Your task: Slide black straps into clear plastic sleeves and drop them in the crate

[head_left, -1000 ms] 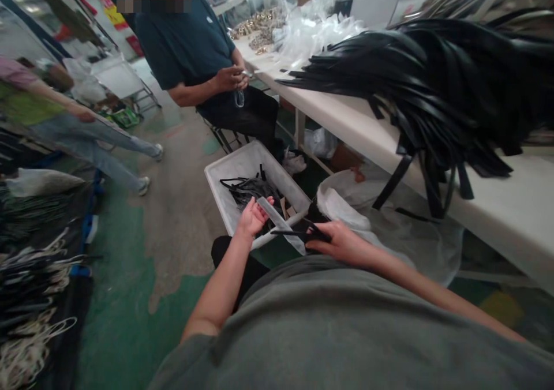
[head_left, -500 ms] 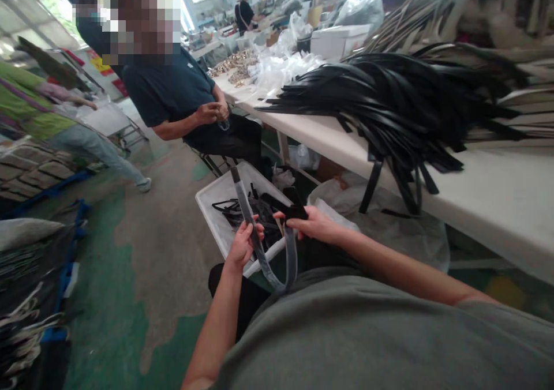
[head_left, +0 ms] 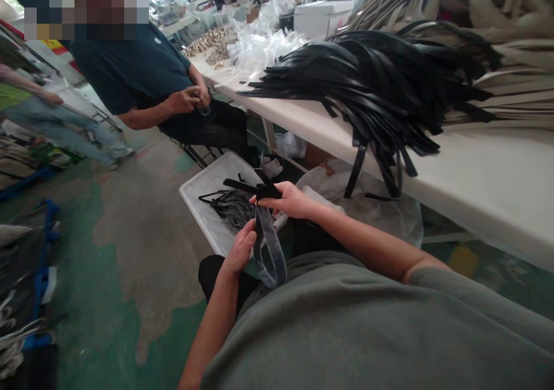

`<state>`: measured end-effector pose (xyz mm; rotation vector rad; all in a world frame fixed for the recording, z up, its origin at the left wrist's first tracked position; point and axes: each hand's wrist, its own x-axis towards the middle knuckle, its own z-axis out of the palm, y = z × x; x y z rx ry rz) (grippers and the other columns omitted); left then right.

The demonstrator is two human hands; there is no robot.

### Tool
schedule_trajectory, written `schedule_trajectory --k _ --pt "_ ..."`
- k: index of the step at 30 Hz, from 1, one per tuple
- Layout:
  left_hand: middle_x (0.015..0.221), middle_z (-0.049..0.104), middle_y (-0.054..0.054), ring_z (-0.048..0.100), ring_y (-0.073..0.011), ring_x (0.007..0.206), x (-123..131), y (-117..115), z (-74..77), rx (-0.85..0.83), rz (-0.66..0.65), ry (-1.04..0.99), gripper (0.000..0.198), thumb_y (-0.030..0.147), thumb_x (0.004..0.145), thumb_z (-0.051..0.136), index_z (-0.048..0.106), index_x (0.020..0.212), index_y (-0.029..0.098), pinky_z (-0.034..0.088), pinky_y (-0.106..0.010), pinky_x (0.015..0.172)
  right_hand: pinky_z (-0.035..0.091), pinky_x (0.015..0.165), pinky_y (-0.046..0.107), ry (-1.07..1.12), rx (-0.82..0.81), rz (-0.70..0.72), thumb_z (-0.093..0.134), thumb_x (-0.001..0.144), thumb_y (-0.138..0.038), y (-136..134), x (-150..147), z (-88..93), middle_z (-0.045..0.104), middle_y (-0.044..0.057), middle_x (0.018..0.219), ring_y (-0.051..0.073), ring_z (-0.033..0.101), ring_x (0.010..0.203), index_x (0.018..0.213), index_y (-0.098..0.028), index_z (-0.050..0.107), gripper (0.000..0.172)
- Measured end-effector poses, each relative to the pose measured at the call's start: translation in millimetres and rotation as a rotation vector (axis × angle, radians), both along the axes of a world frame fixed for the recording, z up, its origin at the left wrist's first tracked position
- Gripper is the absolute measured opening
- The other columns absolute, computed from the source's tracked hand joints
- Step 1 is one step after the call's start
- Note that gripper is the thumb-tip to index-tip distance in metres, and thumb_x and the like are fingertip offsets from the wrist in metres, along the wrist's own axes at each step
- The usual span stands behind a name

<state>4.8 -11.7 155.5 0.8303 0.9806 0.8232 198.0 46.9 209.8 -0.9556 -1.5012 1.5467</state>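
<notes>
Your right hand (head_left: 292,201) is closed on flat black straps (head_left: 269,192), left hand (head_left: 239,250) half-curled by the flat grey strap loop (head_left: 275,251) at their six o'clock, grip indeterminate; a slack right pinch could spill straps into the white plastic bin (head_left: 194,202), nine o'clock.

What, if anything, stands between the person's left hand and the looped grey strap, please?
Nothing visible does: the left hand is right at the looped grey strap, its fingers seemingly touching it. The right hand holds black strips at the loop's upper end, not between them.
</notes>
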Motion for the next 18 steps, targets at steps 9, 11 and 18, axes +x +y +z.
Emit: schedule_trajectory --k 9,11,18 --pt "0.080 0.067 -0.003 0.056 -0.0195 0.079 40 -15 17.0 0.398 -0.085 0.336 0.025 0.041 0.086 0.058 0.070 0.082 0.019 0.043 -0.029 0.082 0.046 0.050 0.022 -0.168 0.101 -0.120 0.067 0.078 -0.043 -30 20 12.6 0.073 0.005 0.083 0.011 0.059 0.057 0.093 -0.013 0.075 0.034" --pt "0.083 0.067 -0.003 0.056 -0.0199 0.081 35 -21 12.6 0.364 -0.143 0.330 0.024 0.040 0.085 0.059 0.071 0.084 0.019 0.042 -0.029 0.082 0.047 0.050 0.022 -0.133 0.089 -0.155 0.067 0.078 -0.043 -31 28 11.2 0.074 0.006 0.091 0.012 0.059 0.059 0.093 -0.015 0.076 0.033" --pt "0.076 0.066 -0.002 0.056 -0.0160 0.069 -2 -38 -51.7 0.029 -0.140 0.244 0.017 0.032 0.076 0.070 0.070 0.084 0.017 0.044 -0.026 0.067 0.050 0.050 0.024 -0.127 0.022 -0.356 0.069 0.077 -0.042 -34 58 -1.1 0.071 0.007 0.109 0.012 0.059 0.062 0.099 -0.019 0.074 0.032"
